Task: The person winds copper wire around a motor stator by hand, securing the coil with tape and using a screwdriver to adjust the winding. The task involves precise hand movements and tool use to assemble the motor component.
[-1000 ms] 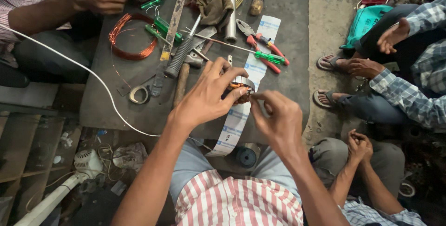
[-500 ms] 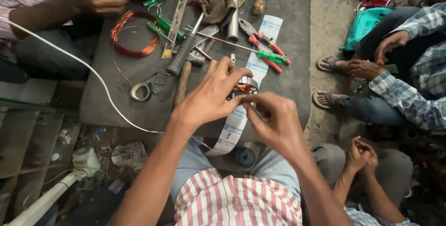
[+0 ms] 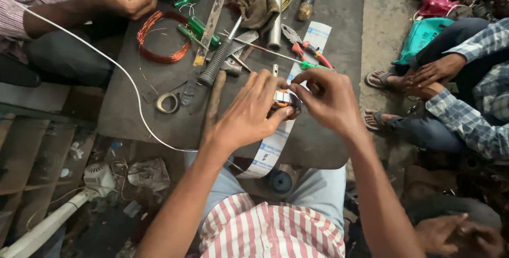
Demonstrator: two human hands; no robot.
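Both my hands meet over the near middle of a dark workbench (image 3: 132, 115). My left hand (image 3: 249, 112) cups a small round metal part with copper winding (image 3: 285, 100), thumb under it and fingers over the top. My right hand (image 3: 328, 99) pinches the same part from the right with fingertips on its rim. A long white paper strip (image 3: 270, 149) lies under the hands and hangs off the bench's near edge.
A copper wire coil (image 3: 159, 38), green-handled screwdrivers (image 3: 199, 27), a file, red-handled pliers (image 3: 310, 51), a metal tube (image 3: 274, 9), a tape roll (image 3: 168, 103) and a white cable (image 3: 106, 62) lie on the bench. One person sits far left, others at right.
The view has shifted slightly. My hands stay on the wound part, and my right hand's fingers have moved up onto its rim. The person's hand at far left has moved a little.
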